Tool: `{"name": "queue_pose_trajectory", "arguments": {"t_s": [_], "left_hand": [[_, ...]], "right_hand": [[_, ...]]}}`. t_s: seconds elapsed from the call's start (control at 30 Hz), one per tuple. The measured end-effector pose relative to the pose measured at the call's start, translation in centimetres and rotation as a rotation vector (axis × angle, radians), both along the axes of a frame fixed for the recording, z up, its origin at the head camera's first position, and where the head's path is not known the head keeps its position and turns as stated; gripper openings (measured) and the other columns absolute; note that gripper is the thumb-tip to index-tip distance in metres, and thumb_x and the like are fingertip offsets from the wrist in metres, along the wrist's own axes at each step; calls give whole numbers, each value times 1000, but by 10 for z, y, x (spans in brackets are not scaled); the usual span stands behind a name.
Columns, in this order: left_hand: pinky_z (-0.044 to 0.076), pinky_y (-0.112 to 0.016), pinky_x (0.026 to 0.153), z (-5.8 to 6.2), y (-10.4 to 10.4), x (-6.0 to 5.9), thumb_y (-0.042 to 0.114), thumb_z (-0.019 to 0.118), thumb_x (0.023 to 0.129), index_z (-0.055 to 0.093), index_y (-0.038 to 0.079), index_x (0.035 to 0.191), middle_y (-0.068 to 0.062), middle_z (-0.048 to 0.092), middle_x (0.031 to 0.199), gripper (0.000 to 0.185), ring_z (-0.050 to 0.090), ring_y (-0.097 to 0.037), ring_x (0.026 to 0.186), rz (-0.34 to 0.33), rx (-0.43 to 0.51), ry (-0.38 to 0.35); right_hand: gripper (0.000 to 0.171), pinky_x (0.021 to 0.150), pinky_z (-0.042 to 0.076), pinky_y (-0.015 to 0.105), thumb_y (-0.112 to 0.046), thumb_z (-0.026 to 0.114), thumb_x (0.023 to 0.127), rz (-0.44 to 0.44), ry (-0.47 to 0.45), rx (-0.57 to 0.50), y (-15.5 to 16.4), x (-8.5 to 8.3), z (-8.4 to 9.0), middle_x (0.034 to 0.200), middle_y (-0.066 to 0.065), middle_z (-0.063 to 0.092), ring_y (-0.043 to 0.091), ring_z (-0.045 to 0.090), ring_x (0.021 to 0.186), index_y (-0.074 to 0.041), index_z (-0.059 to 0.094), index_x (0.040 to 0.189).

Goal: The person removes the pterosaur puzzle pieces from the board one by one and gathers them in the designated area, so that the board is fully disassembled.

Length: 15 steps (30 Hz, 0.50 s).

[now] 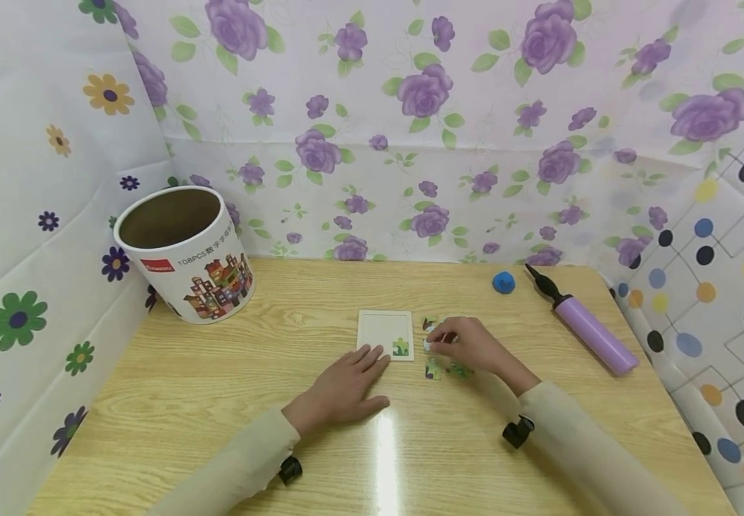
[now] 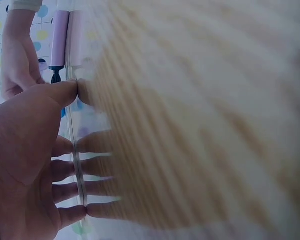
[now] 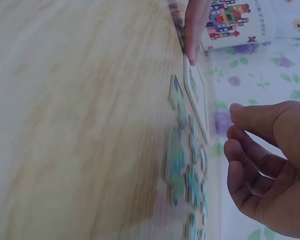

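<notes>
A small white puzzle tray lies on the table, with one green puzzle piece in its lower right corner. My left hand rests flat on the table, fingertips at the tray's near left edge. Right of the tray, loose puzzle pieces lie in a group, partly hidden beneath my right hand. In the right wrist view that hand is raised off the pieces, its fingers loosely bent and thumb and forefinger slightly apart. Nothing shows between those fingertips.
A large white bucket with a printed castle stands at the back left. Toward the back right are a blue lump and a purple hand pump with a black nozzle. Flowered and dotted cloths enclose the table.
</notes>
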State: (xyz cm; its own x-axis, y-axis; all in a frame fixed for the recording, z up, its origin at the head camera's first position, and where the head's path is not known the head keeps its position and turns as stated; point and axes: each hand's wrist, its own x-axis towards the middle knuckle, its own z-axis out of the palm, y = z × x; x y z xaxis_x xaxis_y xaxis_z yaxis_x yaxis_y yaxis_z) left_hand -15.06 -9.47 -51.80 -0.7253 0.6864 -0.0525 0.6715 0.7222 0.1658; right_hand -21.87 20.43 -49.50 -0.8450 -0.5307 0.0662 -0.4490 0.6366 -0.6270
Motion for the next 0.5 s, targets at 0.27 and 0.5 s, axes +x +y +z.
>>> {"name": "queue_pose_trajectory", "arguments": {"t_s": [0.27, 0.5], "left_hand": [[28, -47, 122, 1, 1, 1, 56, 44, 105, 32, 9, 161, -13, 30, 166, 75, 26, -33, 154, 11, -5, -9], [29, -47, 122, -2, 0, 2, 58, 44, 104, 32, 10, 161, -12, 30, 166, 76, 27, -32, 154, 15, -10, 2]], "right_hand": [[25, 79, 58, 35, -20, 73, 97, 9, -40, -18, -25, -9, -3, 102, -3, 75, 12, 68, 91, -9, 77, 118], [26, 77, 57, 33, -23, 72, 97, 18, -56, -3, -41, -17, -11, 101, -3, 73, 9, 66, 89, -9, 77, 119]]}}
